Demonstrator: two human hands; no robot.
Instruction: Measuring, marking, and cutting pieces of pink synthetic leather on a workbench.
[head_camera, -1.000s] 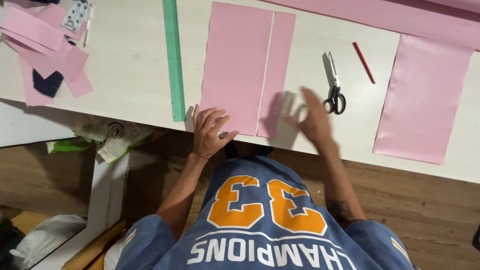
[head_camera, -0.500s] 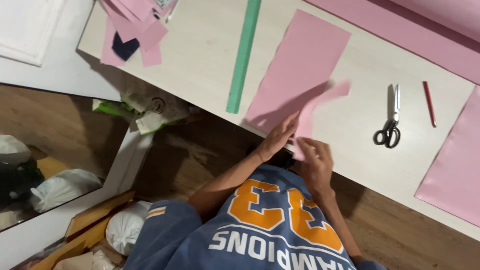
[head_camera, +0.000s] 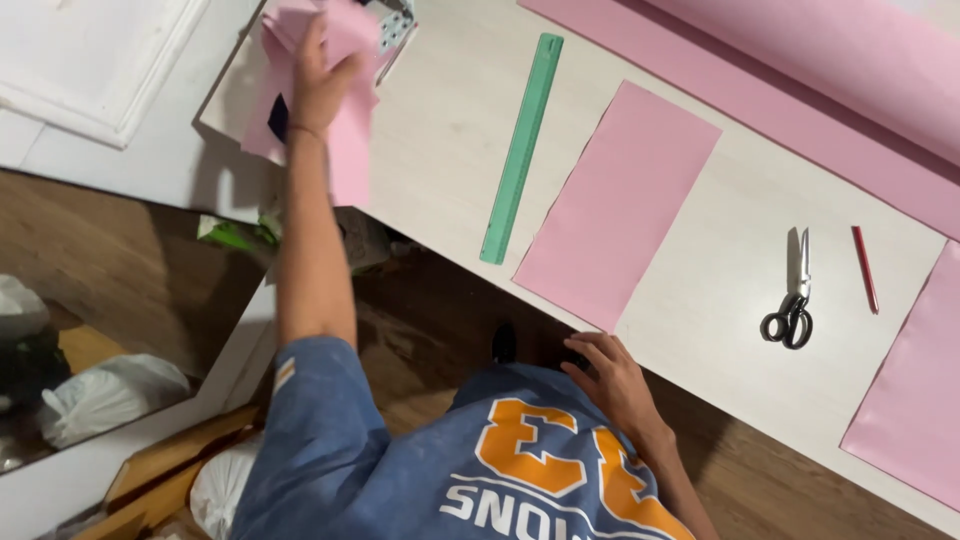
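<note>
My left hand (head_camera: 318, 85) is stretched out to the far left corner of the white table (head_camera: 720, 350) and grips a narrow pink paper strip (head_camera: 350, 155). The strip hangs over a pile of pink paper scraps (head_camera: 275, 40). My right hand (head_camera: 612, 378) rests at the table's near edge with its fingers loosely apart and nothing in it. It lies just below the near corner of a wide pink paper rectangle (head_camera: 620, 205), which lies flat on the table.
A green ruler (head_camera: 522, 145) lies left of the pink rectangle. Scissors (head_camera: 790, 298) and a red pencil (head_camera: 865, 268) lie to the right. A pink paper roll (head_camera: 800, 60) spans the far side, another pink sheet (head_camera: 910, 400) the right edge. White bags (head_camera: 110, 395) sit on the floor at left.
The narrow strip beside the wide rectangle was picked up, and my left hand carried it left to the scrap pile. My right hand let go and drew back to the table edge.
</note>
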